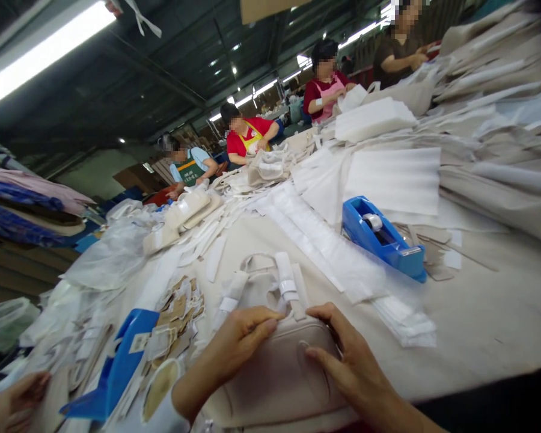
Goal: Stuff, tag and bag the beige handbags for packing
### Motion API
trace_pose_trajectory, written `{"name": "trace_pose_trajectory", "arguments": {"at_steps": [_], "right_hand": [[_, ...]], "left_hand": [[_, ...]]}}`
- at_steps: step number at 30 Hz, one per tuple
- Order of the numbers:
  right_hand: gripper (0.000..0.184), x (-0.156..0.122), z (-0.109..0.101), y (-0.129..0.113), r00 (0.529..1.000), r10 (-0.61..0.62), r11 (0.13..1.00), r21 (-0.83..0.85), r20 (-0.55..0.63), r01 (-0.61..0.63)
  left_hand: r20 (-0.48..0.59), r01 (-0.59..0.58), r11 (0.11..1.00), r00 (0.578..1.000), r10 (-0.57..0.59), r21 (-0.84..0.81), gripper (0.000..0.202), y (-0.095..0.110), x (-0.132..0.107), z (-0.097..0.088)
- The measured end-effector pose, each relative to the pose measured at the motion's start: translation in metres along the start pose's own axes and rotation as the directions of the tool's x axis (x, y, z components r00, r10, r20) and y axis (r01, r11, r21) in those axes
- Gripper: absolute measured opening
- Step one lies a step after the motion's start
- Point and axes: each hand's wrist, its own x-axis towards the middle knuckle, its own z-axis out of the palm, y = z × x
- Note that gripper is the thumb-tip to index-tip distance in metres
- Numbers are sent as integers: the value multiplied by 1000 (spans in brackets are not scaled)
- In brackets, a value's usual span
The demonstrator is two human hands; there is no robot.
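A beige bag (270,376) lies at the near edge of the table in front of me. My left hand (246,337) is closed at its top edge, thumb and fingers pressed together there. Around the upper right corner is my right hand (354,355), thumb on the front panel and fingers behind. The bag's straps stand up beyond the hands, and one strap (287,276) has white wrapping around it. What lies under my left fingertips is hidden.
Blue tape dispensers (383,237) (117,367) stand right and left. White foam sheets (392,180), a white strip stack (406,319), card scraps (180,307) and plastic bags (112,246) cover the table. Another person's hand (20,394) is at lower left. Several co-workers sit along the far side.
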Motion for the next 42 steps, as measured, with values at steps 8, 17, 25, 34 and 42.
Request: {"name": "trace_pose_trajectory", "arguments": {"at_steps": [8, 17, 25, 34, 42], "right_hand": [[36, -7, 7, 11, 997, -40, 999, -37, -60, 37], [31, -7, 10, 9, 993, -30, 999, 10, -114, 31], [32, -5, 12, 19, 987, -105, 994, 13, -123, 108], [36, 4, 10, 16, 989, -78, 997, -11, -129, 77], [64, 15, 12, 11, 988, 146, 988, -39, -58, -148]], "left_hand": [[116, -156, 988, 981, 154, 5, 30, -13, 30, -12], [73, -80, 994, 995, 74, 78, 24, -9, 46, 5], [-104, 142, 988, 985, -135, 57, 21, 2, 55, 22], [-33, 50, 983, 998, -57, -174, 22, 0, 25, 15], [-170, -135, 989, 978, 123, -58, 22, -9, 3, 35]]}}
